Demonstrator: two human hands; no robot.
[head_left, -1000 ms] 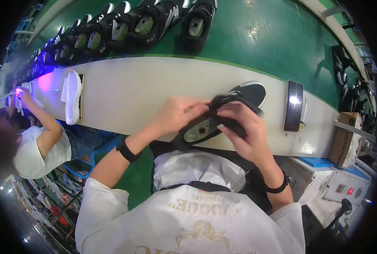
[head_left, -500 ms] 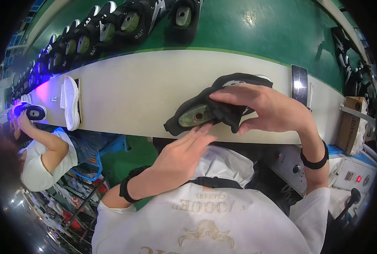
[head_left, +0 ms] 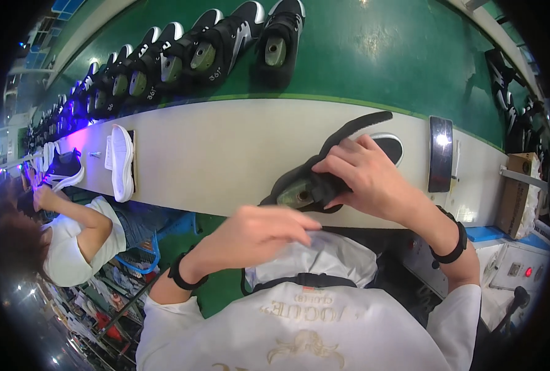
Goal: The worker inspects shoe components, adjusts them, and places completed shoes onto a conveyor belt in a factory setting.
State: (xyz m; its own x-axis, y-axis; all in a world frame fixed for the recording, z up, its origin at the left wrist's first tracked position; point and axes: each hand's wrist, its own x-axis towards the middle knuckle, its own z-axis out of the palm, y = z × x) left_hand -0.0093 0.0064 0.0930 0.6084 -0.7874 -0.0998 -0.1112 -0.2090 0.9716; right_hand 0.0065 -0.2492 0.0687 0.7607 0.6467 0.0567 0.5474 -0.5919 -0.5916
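A black shoe (head_left: 296,174) with a white-edged toe lies on the pale bench in front of me, its toe pointing away to the right. A green shoe last (head_left: 298,196) with a round hole fills its heel opening. My right hand (head_left: 374,176) is closed over the middle of the shoe, thumb and fingers gripping its black upper. Beyond those fingers, a loose black strap (head_left: 360,125) sticks up and outward. My left hand (head_left: 259,234), a little blurred, is at the heel end with its fingers stretched out and nothing in them; whether it touches the shoe is unclear.
Black shoes on lasts (head_left: 204,55) line the green surface behind the bench (head_left: 213,148). White soles (head_left: 122,162) lie to the left, near a seated co-worker (head_left: 80,241). On the right are a dark curved plate (head_left: 440,154), a cardboard box (head_left: 515,201) and a control panel (head_left: 517,267).
My right hand has gone from spread to closed on the shoe's upper, and the strap now stands out. My left hand has drawn back from the heel. The view has shifted slightly.
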